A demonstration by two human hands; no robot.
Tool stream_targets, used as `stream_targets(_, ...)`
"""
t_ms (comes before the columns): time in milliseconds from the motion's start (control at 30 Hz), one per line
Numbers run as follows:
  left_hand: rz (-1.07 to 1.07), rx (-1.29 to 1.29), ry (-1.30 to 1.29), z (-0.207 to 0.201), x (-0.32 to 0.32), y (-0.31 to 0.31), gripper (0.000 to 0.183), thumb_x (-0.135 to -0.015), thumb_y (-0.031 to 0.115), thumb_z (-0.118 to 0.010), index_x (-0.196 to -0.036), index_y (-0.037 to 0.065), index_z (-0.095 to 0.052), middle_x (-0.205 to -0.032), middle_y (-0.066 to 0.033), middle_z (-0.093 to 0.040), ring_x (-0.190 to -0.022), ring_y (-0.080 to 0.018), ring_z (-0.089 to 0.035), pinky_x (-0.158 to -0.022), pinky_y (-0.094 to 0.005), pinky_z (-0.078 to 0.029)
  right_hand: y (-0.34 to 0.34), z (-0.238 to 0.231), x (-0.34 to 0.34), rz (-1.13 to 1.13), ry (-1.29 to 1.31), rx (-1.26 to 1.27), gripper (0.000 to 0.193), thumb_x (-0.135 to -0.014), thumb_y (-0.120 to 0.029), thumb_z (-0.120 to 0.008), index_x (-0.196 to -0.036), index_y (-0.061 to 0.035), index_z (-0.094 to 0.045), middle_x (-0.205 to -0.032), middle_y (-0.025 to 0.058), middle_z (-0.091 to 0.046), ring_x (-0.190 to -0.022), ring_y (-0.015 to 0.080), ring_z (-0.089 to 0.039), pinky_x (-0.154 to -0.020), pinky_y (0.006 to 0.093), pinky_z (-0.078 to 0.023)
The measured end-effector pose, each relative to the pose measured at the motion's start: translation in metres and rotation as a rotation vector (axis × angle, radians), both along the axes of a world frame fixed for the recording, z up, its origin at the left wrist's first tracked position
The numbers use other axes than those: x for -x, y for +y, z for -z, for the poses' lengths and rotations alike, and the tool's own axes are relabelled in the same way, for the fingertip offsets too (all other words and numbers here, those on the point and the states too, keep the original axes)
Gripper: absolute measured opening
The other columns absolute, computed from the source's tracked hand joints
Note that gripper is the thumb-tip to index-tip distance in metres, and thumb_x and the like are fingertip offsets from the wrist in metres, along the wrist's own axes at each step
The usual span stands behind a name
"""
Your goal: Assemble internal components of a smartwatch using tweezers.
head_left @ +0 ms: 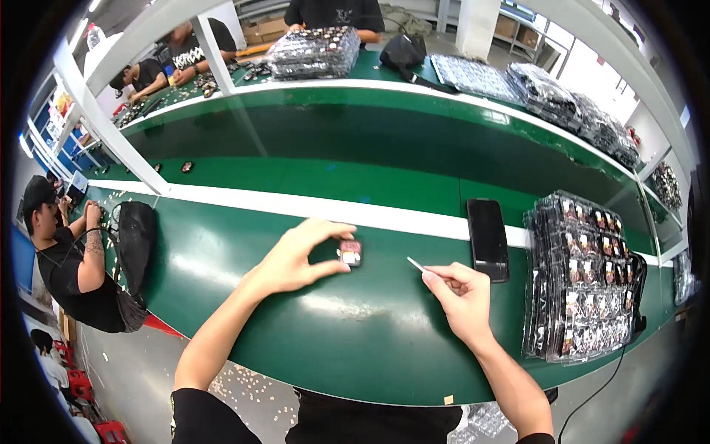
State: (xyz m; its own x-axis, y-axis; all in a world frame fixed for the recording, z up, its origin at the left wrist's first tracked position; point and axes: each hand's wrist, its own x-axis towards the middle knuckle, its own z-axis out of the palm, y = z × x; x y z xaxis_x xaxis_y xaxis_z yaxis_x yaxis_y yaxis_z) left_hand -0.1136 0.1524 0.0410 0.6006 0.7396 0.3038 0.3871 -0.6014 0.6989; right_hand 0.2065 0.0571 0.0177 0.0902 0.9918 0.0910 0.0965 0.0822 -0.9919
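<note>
My left hand (299,259) is over the middle of the green table, with thumb and forefinger at opposite edges of a small dark block-shaped item (350,252). That item carries a reddish and white printed face, turned up. Farther right, my right hand (462,296) pinches a thin pale stick (416,263) whose tip points left toward the item. Its exact kind is too small to tell. The other end of the stick is hidden in my fingers. A gap of bare table separates the stick from the item.
A black phone (487,240) lies beyond my right hand. To its right rises a stack of clear trays (580,281) filled with small items. A raised green conveyor bed (296,177) runs behind. Co-workers sit left and across; a black bag (137,240) is at left.
</note>
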Motion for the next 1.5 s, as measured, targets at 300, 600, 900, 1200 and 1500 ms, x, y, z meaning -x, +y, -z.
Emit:
stream_targets(300,0.226,0.027,0.027,-0.003,-0.033,-0.033,0.092,-0.075,0.027,-0.099,-0.156,0.004,-0.060,-0.150,-0.0146,-0.065,-0.132,-0.0359,-0.061,-0.111,-0.0470,-0.050,-0.004,-0.012,0.008,-0.031,-0.102,-0.024,0.014,-0.098,-0.001,-0.083,-0.112,0.0033,-0.085,-0.081,0.0003,-0.071,-0.068,-0.0009,-0.056,-0.056,0.0191,-0.038)
stream_targets(600,0.096,-0.115,0.133,0.006,-0.038,-0.035,0.065,-0.070,0.024,-0.101,-0.127,0.006,-0.077,-0.120,-0.0085,-0.067,-0.112,-0.0299,-0.062,-0.098,-0.0432,-0.051,-0.003,-0.007,0.009,-0.022,-0.246,-0.090,0.014,-0.094,-0.001,-0.085,-0.107,0.0022,-0.085,-0.070,-0.0002,-0.064,-0.060,0.0010,-0.048,-0.052,0.0234,-0.031)
stream_targets(900,0.103,-0.065,0.119,0.012,-0.033,-0.035,0.058,-0.076,0.024,-0.098,-0.127,0.004,-0.078,-0.111,-0.0071,-0.071,-0.099,-0.0267,-0.063,-0.096,-0.0413,-0.048,-0.009,-0.012,0.010,-0.113,-0.310,-0.154,0.014,-0.090,0.002,-0.086,-0.104,0.0026,-0.085,-0.067,0.0021,-0.064,-0.055,0.0032,-0.050,-0.050,0.0245,-0.031)
stream_targets(1200,0.138,0.004,0.139,0.006,-0.034,-0.033,0.055,-0.075,0.028,-0.099,-0.121,0.004,-0.081,-0.095,-0.0071,-0.073,-0.087,-0.0235,-0.064,-0.090,-0.0380,-0.041,-0.008,-0.012,0.018,-0.182,-0.373,-0.205,0.011,-0.085,0.006,-0.081,-0.096,0.0033,-0.083,-0.065,0.0035,-0.063,-0.051,0.0063,-0.052,-0.047,0.0266,-0.034)
stream_targets(1500,0.133,0.016,0.146,0.008,-0.033,-0.031,0.057,-0.073,0.030,-0.099,-0.121,0.003,-0.082,-0.095,-0.0084,-0.074,-0.086,-0.0246,-0.066,-0.089,-0.0382,-0.044,-0.005,-0.009,0.021,-0.181,-0.452,-0.255,0.011,-0.084,0.005,-0.082,-0.095,0.0026,-0.082,-0.067,0.0043,-0.063,-0.049,0.0102,-0.053,-0.045,0.0284,-0.037)
